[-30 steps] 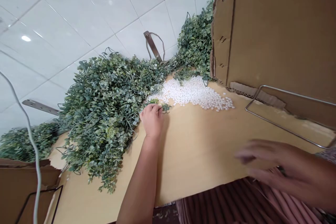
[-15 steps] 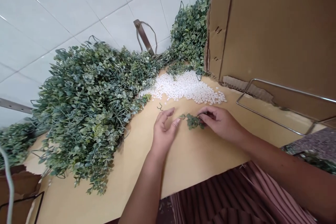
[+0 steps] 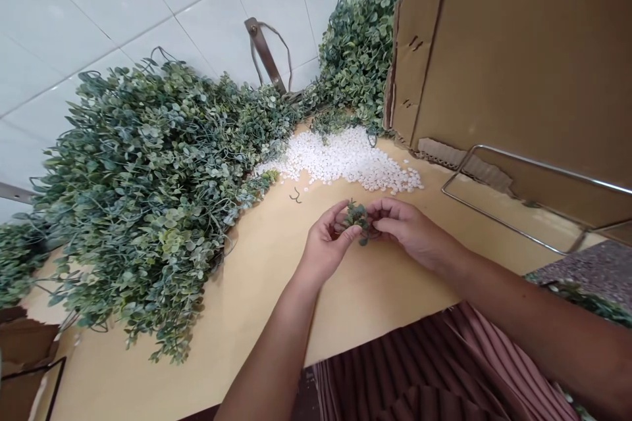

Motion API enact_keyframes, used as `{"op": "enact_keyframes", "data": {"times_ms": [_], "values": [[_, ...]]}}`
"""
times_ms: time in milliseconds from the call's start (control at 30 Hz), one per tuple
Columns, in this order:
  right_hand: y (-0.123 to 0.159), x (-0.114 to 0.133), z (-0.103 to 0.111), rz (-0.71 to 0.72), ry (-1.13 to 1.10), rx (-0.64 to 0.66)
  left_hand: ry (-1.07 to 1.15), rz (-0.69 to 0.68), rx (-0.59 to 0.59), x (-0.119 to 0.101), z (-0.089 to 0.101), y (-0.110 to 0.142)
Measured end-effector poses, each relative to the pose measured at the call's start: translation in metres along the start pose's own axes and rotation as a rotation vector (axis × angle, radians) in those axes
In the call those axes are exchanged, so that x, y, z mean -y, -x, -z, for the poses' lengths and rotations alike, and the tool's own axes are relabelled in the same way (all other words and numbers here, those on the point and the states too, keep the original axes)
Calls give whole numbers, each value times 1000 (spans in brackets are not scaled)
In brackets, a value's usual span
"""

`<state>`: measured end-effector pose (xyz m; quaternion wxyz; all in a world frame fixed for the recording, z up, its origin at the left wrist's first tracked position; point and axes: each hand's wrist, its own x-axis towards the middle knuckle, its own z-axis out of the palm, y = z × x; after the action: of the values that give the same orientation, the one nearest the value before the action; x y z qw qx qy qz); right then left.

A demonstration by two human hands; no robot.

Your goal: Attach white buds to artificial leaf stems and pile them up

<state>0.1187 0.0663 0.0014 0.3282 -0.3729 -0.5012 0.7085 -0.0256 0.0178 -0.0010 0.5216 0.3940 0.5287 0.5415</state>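
A small sprig of artificial leaves (image 3: 356, 216) is held between my two hands above the tan board. My left hand (image 3: 330, 237) has its thumb and fingers closed round the leafy part. At the sprig's right side, the fingertips of my right hand (image 3: 399, 223) are pinched together; the stem end between them is mostly hidden. Just beyond my hands lies a spread of small white plastic pieces (image 3: 345, 158). A short dark green stem scrap (image 3: 295, 195) rests on the board to the left of them.
A large heap of artificial greenery (image 3: 148, 197) covers the left side, with another bunch (image 3: 360, 46) at the back. A cardboard box (image 3: 518, 66) stands at right, a bent metal wire frame (image 3: 513, 227) before it. A metal strip (image 3: 266, 56) leans near the tiled wall.
My left hand has moved right and closed on the sprig's leaves, where before it was open beside the tip. My right hand stays at the stem end. The view has shifted slightly.
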Motion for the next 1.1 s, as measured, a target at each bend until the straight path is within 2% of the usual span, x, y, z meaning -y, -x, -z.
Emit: {"op": "enact_keyframes", "data": {"times_ms": [133, 200, 267, 333, 533, 667, 833, 967, 1100], "values": [[-7, 5, 4, 359, 542, -36, 68, 23, 17, -2, 3, -1], [-11, 10, 5, 485, 783, 54, 89, 34, 26, -2, 5, -1], [-15, 12, 5, 492, 888, 188, 88, 39, 3, -3, 8, 0], [-20, 10, 4, 461, 876, 224, 71, 33, -47, -5, 11, 1], [-32, -2, 1, 413, 617, 133, 21, -3, -175, -9, 16, -2], [-31, -4, 1, 322, 502, 85, -23, -8, -223, -9, 16, -4], [-24, -6, 3, 303, 591, -4, -35, -60, -255, -6, 16, -4], [-23, -9, 4, 358, 657, -18, -47, -81, -259, -5, 16, -2], [-24, -10, 5, 444, 697, -84, -68, -82, -247, -6, 16, -1]]}}
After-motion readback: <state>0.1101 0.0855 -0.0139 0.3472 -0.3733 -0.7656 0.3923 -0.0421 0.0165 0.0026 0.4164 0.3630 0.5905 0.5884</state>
